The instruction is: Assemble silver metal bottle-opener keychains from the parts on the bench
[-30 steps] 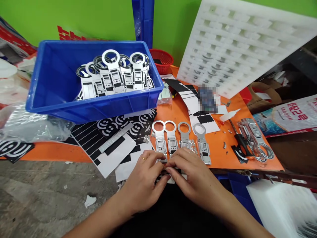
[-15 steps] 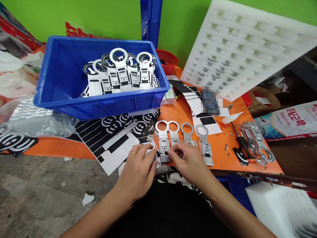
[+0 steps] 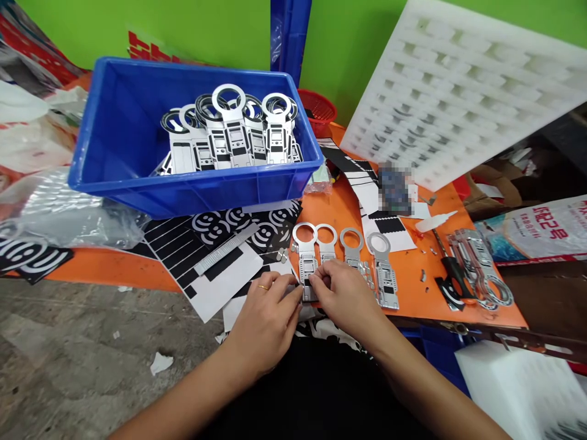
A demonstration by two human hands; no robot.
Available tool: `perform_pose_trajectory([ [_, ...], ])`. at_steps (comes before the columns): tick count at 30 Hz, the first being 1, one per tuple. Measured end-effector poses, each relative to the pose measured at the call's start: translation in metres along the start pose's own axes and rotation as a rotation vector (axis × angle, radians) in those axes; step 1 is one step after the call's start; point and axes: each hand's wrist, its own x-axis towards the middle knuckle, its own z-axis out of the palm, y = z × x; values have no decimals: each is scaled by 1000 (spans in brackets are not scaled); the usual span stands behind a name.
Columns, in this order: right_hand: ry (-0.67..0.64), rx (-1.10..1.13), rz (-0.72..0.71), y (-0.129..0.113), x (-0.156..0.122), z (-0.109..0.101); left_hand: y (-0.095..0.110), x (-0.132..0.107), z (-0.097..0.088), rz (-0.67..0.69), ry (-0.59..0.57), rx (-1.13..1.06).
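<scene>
A silver ring-topped metal plate (image 3: 307, 264) lies flat in front of me, leftmost in a row of several. My left hand (image 3: 268, 315) has its fingers bent and drawn together, the tips against the plate's lower left edge. From the other side, my right hand (image 3: 346, 296) pinches thumb and forefinger at the plate's lower right, beside a small black rectangle; anything inside the pinch is hidden. This hand partly covers the second plate (image 3: 326, 235) and lies near the third plate (image 3: 351, 239). Farther right lies another plate (image 3: 384, 272). Small silver pieces (image 3: 282, 255) sit by the left hand.
A blue bin (image 3: 197, 192) at the back holds many ring-topped pieces. Black-and-white sticker sheets (image 3: 229, 287) and a steel ruler (image 3: 227, 249) lie left. On the right are a black-handled screwdriver (image 3: 452, 269), a white nozzle bottle (image 3: 435, 221) and stacked metal parts (image 3: 479, 260). White foam (image 3: 440, 91) leans behind.
My left fingers have closed in on the plate's lower left edge. My right hand keeps its pinch at the same plate. The whole view has shifted slightly.
</scene>
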Motion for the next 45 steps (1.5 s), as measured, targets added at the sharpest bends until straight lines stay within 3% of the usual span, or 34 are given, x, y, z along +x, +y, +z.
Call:
perform_pose_trajectory([
  [15, -30, 100, 23, 2, 1, -1, 1, 2, -3, 5, -31, -4],
  [36, 48, -73, -56, 0, -3, 5, 2, 1, -3, 5, -21, 16],
  [45, 55, -228, -130, -4, -5, -2, 3, 3, -3, 23, -79, 123],
])
